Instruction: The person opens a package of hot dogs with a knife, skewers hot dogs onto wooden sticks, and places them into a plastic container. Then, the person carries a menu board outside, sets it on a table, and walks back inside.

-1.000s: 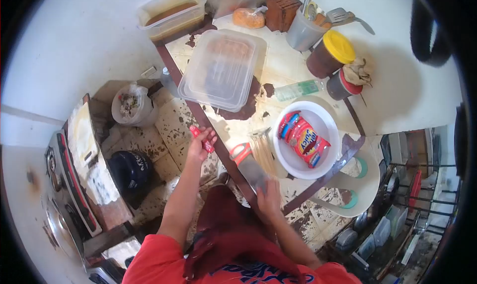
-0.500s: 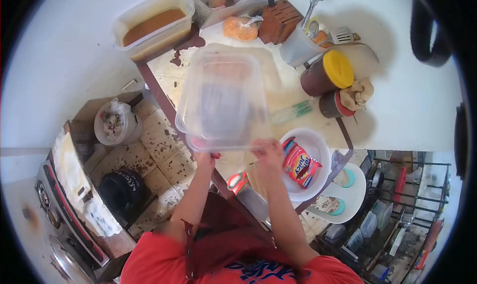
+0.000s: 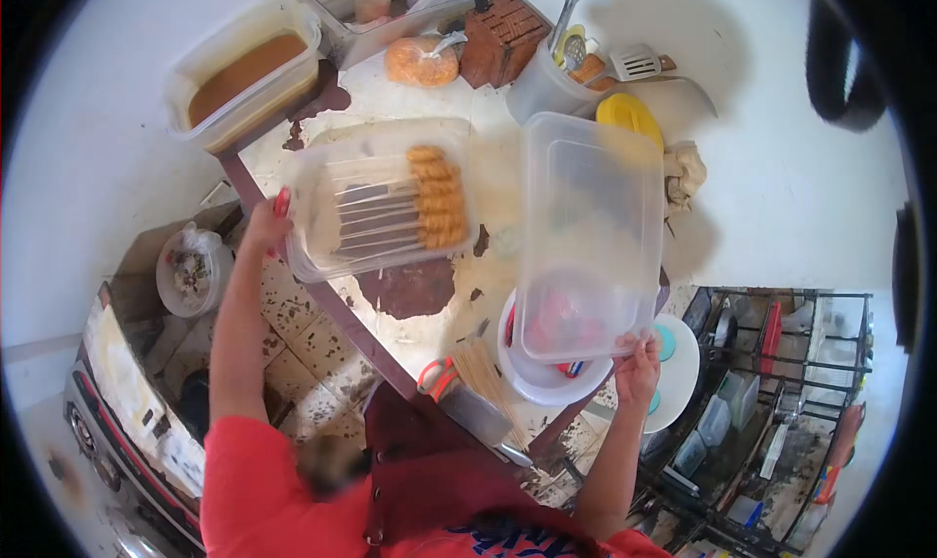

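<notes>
My left hand [image 3: 265, 228] grips the left end of a clear plastic container [image 3: 390, 264], near a red clip. Inside it lie several skewers, their golden-brown coiled food [image 3: 437, 199] toward the right and bare sticks toward the left. My right hand [image 3: 637, 363] pinches the lower right corner of a translucent lid [image 3: 589, 192], which is raised apart from the container. Below the lid, a white bowl [image 3: 549, 392] holds a red packet, blurred through the plastic. Near the table's front edge are loose wooden sticks [image 3: 478, 371], orange-handled scissors [image 3: 437, 378] and a wide-bladed knife [image 3: 473, 417].
A tub of brown liquid [image 3: 181, 99] stands at the back left. Along the back are a bag of orange crumbs [image 3: 422, 62], a wooden knife block [image 3: 503, 39], a utensil holder [image 3: 537, 85] and a yellow-lidded jar [image 3: 630, 116]. A dish rack [image 3: 800, 363] sits right.
The lid has come off the container and swung right, over the bowl, in my right hand. My left hand has moved left and up with the container's end. The skewers now show plainly.
</notes>
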Motion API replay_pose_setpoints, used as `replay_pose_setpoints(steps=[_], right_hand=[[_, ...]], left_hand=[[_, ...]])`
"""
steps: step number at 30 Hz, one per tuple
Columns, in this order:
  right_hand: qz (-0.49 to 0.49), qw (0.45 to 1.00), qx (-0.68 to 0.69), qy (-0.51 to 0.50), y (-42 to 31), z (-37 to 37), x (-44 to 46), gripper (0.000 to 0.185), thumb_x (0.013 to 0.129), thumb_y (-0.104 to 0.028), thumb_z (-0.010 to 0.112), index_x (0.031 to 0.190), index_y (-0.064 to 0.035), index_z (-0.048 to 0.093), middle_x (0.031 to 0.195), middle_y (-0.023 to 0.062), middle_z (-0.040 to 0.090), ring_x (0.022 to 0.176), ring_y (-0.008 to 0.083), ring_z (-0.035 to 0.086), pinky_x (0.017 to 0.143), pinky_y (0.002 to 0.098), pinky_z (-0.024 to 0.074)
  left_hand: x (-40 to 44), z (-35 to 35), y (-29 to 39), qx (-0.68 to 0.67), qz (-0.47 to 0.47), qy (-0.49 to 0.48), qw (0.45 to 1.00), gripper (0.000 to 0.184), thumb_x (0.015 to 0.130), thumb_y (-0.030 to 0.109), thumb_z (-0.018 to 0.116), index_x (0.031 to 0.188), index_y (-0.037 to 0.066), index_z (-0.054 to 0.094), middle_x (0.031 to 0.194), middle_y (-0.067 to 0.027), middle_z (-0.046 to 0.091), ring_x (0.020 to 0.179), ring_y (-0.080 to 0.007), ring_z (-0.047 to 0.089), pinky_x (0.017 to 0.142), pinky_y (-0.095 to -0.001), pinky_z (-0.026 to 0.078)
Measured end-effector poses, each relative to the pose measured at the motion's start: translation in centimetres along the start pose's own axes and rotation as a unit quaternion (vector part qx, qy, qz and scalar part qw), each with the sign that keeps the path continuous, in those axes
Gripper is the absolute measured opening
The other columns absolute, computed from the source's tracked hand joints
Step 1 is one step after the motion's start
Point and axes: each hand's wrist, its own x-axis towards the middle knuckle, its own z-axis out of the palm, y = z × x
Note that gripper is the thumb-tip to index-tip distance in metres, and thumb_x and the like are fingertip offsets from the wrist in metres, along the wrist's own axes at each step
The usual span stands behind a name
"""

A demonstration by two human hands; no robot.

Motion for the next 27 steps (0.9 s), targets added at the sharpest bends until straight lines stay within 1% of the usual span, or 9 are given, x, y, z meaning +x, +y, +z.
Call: replay_pose_setpoints(steps=[1,3,7,13,18,21,23,25,27], right_hand=[[0.003,1.000,-0.005,-0.005,0.1,0.1,0.5,0.021,0.092,-0.008,0.050,0.112,-0.0067,0.046,0.097,0.0132,0.061,0.087,0.0237,0.062,0.075,0.0392,0.0553],[0.023,1.000,-0.004,0.013,0.8,0.7,1.7,0.021,0.091,-0.008,0.051,0.112,-0.0067,0.046,0.096,0.0135,0.061,0.086,0.0235,0.062,0.074,0.0380,0.0556],[0.062,0.996,-0.059,0.016,2.6,2.6,4.4,0.023,0.090,-0.006,0.052,0.112,-0.0060,0.047,0.093,0.0135,0.061,0.082,0.0225,0.062,0.071,0.0341,0.0553],[0.180,0.981,-0.066,0.016,6.9,4.6,11.9,0.023,0.091,-0.010,0.050,0.112,-0.0020,0.050,0.090,0.0133,0.062,0.079,0.0250,0.063,0.067,0.0397,0.0539],[0.295,0.954,-0.047,0.001,9.9,5.4,19.2,0.017,0.090,-0.011,0.051,0.105,-0.0018,0.053,0.084,0.0139,0.062,0.073,0.0250,0.063,0.063,0.0400,0.0542],[0.285,0.912,-0.293,-0.028,8.9,7.4,23.2,0.015,0.087,-0.007,0.050,0.100,-0.0007,0.054,0.081,0.0147,0.061,0.068,0.0271,0.063,0.062,0.0406,0.0544],[0.255,0.890,-0.377,0.011,9.1,8.3,25.1,0.018,0.083,-0.005,0.049,0.098,0.0021,0.054,0.082,0.0174,0.062,0.064,0.0279,0.063,0.061,0.0391,0.0544],[0.221,0.862,-0.454,0.032,10.0,8.6,26.9,0.020,0.079,-0.006,0.048,0.095,0.0051,0.054,0.085,0.0204,0.063,0.062,0.0291,0.064,0.058,0.0381,0.0542],[0.188,0.829,-0.526,0.038,12.6,6.7,28.8,0.025,0.077,-0.009,0.048,0.093,0.0086,0.053,0.088,0.0238,0.062,0.061,0.0306,0.065,0.055,0.0374,0.0537]], left_hand=[[3.0,0.0,-0.3,0.064,0.093,-0.026,0.993,0.025,0.064,-0.002,0.057,0.088,-0.001,0.058,0.067,-0.0104,0.058,0.056,-0.0193,0.058,0.053,-0.0354,0.046],[6.7,-0.1,5.6,0.095,-0.003,-0.169,0.981,0.025,0.064,0.000,0.056,0.088,0.000,0.060,0.075,-0.0161,0.063,0.070,-0.0251,0.063,0.063,-0.0391,0.048],[14.0,6.4,9.8,0.319,0.186,-0.154,0.917,0.030,0.065,0.002,0.056,0.094,0.007,0.061,0.095,-0.0184,0.063,0.090,-0.0347,0.061,0.077,-0.0442,0.047],[14.2,10.1,15.5,0.367,0.231,-0.201,0.879,0.031,0.067,0.001,0.055,0.096,0.009,0.060,0.097,-0.0152,0.063,0.095,-0.0338,0.059,0.078,-0.0429,0.047],[13.8,8.2,13.8,0.266,0.219,-0.129,0.930,0.034,0.067,0.001,0.055,0.100,0.006,0.058,0.095,-0.0172,0.062,0.094,-0.0341,0.059,0.079,-0.0428,0.045],[9.8,6.5,12.1,0.139,0.302,0.045,0.942,0.035,0.068,0.004,0.059,0.103,0.002,0.057,0.086,-0.0151,0.062,0.079,-0.0295,0.062,0.068,-0.0398,0.048],[5.6,5.3,12.2,-0.003,0.053,-0.036,0.998,0.034,0.070,0.006,0.063,0.103,0.001,0.056,0.078,-0.0076,0.060,0.063,-0.0175,0.059,0.053,-0.0323,0.047],[1.1,5.4,11.0,-0.121,0.003,-0.034,0.992,0.031,0.073,0.007,0.064,0.103,0.003,0.055,0.073,-0.0012,0.056,0.058,-0.0087,0.053,0.045,-0.0248,0.043],[-4.1,5.9,10.2,-0.117,-0.057,0.016,0.991,0.029,0.075,0.007,0.063,0.102,0.005,0.054,0.072,-0.0008,0.056,0.053,-0.0086,0.052,0.042,-0.0231,0.041]])
